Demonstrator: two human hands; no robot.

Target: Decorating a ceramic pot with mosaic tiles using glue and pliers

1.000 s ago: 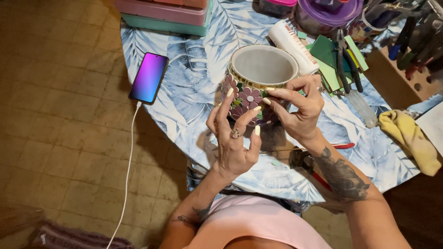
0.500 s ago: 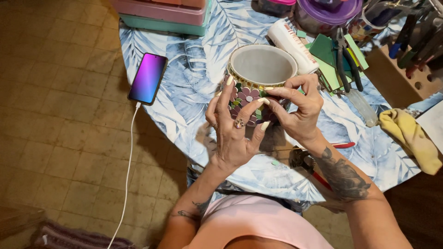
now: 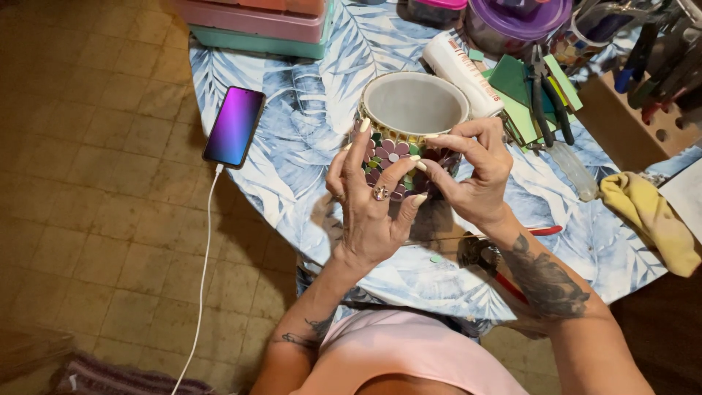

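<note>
Near the middle of the round table [image 3: 292, 139], just in front of the person's chest, stands a round pot [image 3: 413, 110] whose outer wall is being covered in mosaic flowers of purple, green and white tiles. It sits upright on the leaf-printed cloth, mouth open to the camera and empty inside. The left hand [image 3: 373, 205] cups the near wall, fingers spread wide over the flower pattern and touching it. The right hand [image 3: 472, 172] curls over the rim's near right side, thumb and forefinger pinched close together against the wall; whether a small tile sits between them I cannot tell. As I judge it, the step in hand is pressing or seating a tile into the pattern, and the next move calls for a steady hold on the pot and light, exact fingertip pressure so the neighbouring pieces stay put. Behind the pot lie a white tube [image 3: 461, 66], green sheet pieces [image 3: 515, 84] and black-handled pliers [image 3: 548, 95]. A phone [image 3: 234, 126] on a white cable rests at the table's left edge, a yellow rag [image 3: 651, 219] at the right.
</note>
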